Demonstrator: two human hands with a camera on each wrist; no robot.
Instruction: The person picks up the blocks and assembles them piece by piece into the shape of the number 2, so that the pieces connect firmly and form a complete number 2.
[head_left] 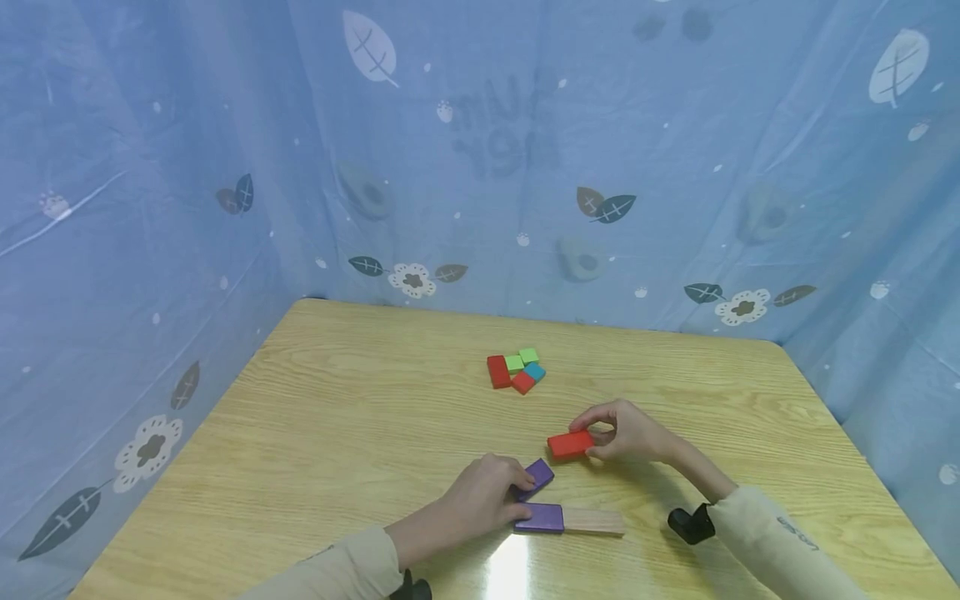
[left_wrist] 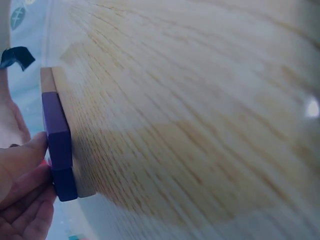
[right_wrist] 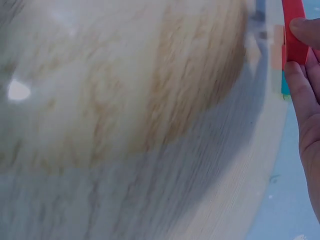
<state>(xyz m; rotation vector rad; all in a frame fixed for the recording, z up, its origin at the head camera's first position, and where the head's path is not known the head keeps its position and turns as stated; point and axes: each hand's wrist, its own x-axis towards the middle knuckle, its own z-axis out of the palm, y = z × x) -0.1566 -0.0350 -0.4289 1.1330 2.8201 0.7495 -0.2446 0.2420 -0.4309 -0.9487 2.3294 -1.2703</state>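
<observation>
Plain wooden block (head_left: 594, 522) on bench (head_left: 360, 400). Left hand (head_left: 483, 495), part-closed, grips near purple block (head_left: 546, 518), abutting wooden block's left end, and angled purple block (head_left: 542, 473) beyond. Right hand (head_left: 628, 432) pinches red block (head_left: 567, 446) beyond wooden block; coloured blocks (head_left: 523, 382) farther beyond.

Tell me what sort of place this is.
Probably a curtained-off tabletop workspace: a wood-grain table, patterned blue curtains behind and beside it, and coloured blocks being handled there.
</observation>
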